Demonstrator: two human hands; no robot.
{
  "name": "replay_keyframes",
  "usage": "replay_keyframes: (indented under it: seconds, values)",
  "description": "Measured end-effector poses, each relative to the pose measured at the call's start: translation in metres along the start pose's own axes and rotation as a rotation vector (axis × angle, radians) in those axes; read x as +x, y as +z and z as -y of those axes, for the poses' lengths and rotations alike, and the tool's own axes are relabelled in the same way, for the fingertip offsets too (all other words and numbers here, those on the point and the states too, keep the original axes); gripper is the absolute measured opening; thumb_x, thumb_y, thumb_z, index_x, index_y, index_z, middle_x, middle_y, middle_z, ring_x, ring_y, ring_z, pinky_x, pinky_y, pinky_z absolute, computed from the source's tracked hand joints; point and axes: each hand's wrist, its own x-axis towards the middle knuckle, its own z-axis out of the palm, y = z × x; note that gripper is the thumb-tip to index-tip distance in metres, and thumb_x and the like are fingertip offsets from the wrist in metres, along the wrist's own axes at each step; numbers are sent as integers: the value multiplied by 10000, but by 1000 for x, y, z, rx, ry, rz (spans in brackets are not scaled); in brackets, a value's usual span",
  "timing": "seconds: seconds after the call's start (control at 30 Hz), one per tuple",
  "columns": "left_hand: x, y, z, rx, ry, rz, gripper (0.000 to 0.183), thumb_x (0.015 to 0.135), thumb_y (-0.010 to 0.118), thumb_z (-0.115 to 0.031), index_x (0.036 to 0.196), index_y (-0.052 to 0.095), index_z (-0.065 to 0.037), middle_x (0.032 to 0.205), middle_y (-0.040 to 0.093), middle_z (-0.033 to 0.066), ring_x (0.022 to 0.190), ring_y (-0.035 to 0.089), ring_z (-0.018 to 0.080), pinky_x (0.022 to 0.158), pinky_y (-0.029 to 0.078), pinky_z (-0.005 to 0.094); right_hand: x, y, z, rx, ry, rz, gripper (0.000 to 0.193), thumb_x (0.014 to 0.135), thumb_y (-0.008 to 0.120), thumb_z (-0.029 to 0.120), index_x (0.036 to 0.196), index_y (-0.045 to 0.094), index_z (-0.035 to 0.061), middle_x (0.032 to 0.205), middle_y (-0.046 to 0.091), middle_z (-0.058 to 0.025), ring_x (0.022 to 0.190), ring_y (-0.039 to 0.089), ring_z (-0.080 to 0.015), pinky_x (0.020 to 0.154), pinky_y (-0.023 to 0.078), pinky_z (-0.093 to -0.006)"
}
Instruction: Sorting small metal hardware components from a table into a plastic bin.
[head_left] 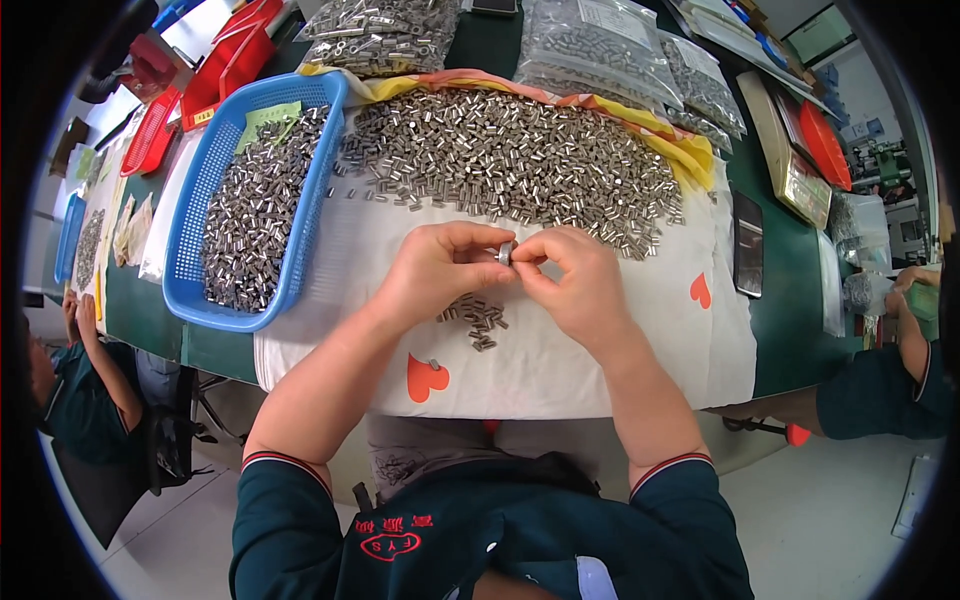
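Over the white cloth [600, 390], my two hands meet at their fingertips. Thumb and forefinger of my left hand [425, 272] pinch a small round metal piece [505, 254] with a ring-like edge. The fingers of my right hand [578, 285] are pressed together against its right side; whatever they pinch is hidden. Below the hands lies a small cluster of short metal cylinders [484, 325], partly covered by my left hand. One lone cylinder [434, 365] rests on a printed red heart. Behind the hands spreads a large heap of the same cylinders [520, 150].
A blue perforated basket [178, 265] at the left holds many cylinders and a green slip. Clear bags of metal parts [600, 45] stand behind the heap. A dark phone [747, 245] lies at the right. Red bins [225, 70] stand far left. Other people sit at both sides.
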Motion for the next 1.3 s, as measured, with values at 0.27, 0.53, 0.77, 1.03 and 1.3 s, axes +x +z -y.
replay_keyframes:
  seconds: [0.27,0.53,0.77,1.03,1.3]
  values:
    - [-3,0,-6,-122,-89,113,359,719,683,-19,1058,573,25,856,604,18,757,555,54,667,474,194,5,-13,-7,368,311,254,138,724,622,91,850,616,35,745,629,-50,671,586,-124,635,464,-255]
    - [-6,-2,-9,-88,-116,206,341,717,683,-17,1043,583,3,849,597,20,774,554,55,689,481,197,7,-51,-31,-158,452,165,88,733,596,73,794,598,10,669,598,-40,582,536,-104,565,435,-241]
    - [-4,-2,-7,-103,-141,198,331,717,683,-18,1033,585,5,820,573,-1,753,546,50,665,478,190,4,-25,-35,-381,212,203,64,688,585,83,720,593,28,681,597,-109,629,571,-258,596,449,-354]
    - [0,3,-10,-27,-102,122,321,708,663,12,1019,584,10,794,550,-4,714,520,55,615,447,192,3,-29,-32,-400,172,-17,52,691,568,94,696,590,46,715,589,-123,692,564,-297,636,455,-387]
    - [0,-9,13,-286,-42,61,353,708,622,69,1049,550,14,900,604,46,772,569,96,705,477,211,1,-8,-8,402,145,149,106,713,616,91,792,595,24,750,599,-65,693,582,-159,642,472,-263]
